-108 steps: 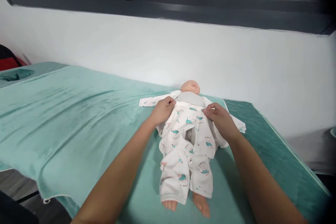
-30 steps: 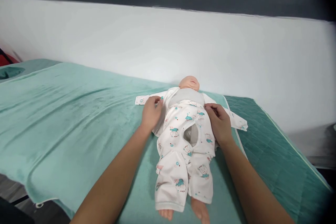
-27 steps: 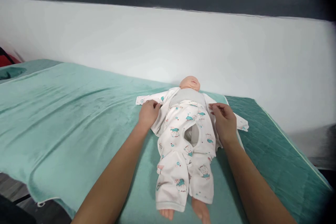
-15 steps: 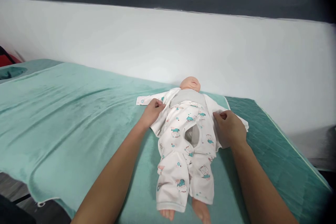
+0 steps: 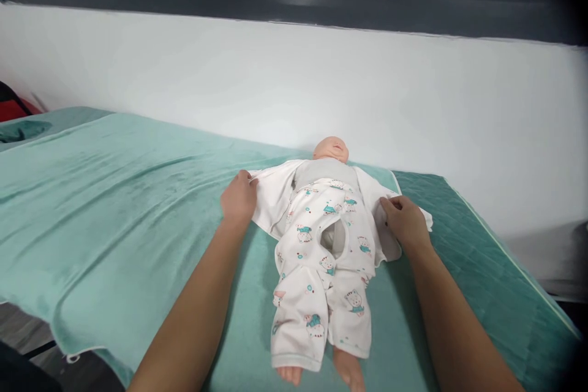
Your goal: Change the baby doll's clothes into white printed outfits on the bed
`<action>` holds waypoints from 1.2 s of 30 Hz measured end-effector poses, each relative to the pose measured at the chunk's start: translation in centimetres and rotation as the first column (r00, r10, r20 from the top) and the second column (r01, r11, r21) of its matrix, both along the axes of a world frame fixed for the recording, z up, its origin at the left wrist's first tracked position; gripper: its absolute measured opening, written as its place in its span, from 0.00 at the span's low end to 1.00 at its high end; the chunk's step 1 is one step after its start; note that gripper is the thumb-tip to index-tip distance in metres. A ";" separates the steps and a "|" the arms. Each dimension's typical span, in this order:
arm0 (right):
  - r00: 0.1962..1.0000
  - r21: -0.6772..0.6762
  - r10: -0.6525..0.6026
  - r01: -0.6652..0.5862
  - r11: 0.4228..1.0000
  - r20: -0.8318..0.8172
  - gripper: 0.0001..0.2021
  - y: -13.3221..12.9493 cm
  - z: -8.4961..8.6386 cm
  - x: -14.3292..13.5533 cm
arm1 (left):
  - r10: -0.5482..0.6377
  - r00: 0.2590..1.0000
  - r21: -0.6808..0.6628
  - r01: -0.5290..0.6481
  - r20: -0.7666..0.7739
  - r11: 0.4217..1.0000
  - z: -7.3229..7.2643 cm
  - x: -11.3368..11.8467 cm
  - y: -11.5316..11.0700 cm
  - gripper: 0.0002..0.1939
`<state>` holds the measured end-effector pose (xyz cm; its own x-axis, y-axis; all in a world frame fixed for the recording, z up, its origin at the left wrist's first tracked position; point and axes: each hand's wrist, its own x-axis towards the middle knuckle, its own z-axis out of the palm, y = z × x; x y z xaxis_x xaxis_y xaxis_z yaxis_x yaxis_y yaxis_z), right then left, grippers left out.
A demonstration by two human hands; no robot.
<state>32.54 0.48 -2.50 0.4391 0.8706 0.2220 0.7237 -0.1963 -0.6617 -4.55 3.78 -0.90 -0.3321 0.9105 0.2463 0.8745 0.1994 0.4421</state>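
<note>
A baby doll lies on its back, head toward the wall and bare feet toward me. It wears white printed open-crotch pants pulled up over its belly. A white baby shirt is spread open at both sides of its grey torso. My left hand is closed on the edge of the shirt's left-side front, holding it stretched outward. My right hand pinches the right-side front near the doll's arm. The doll's arms are hidden by the shirt.
Under the doll a light green blanket covers the bed, with a darker quilted cover at the right. A white wall rises behind, below a dark window frame. Something red shows at far left.
My left hand has moved outward to the left, drawing the shirt's front open and away from the doll's torso. My right hand has shifted slightly and keeps its pinch.
</note>
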 end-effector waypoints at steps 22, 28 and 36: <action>0.951 0.011 -0.164 0.168 0.986 0.263 0.16 -0.8 0.3 3.0 | -0.153 0.980 0.200 0.176 -0.124 0.964 -0.1 1.6 -0.8 0.23; 0.983 0.382 0.157 -0.111 0.918 -0.093 0.10 -1.3 1.8 -2.6 | -0.560 0.744 0.408 0.413 0.364 0.814 0.3 4.3 -1.3 0.08; 0.863 0.446 0.498 -0.413 0.794 -0.089 0.07 -1.8 3.1 -6.5 | -0.714 0.523 0.431 0.571 0.465 0.699 1.8 6.2 -1.8 0.11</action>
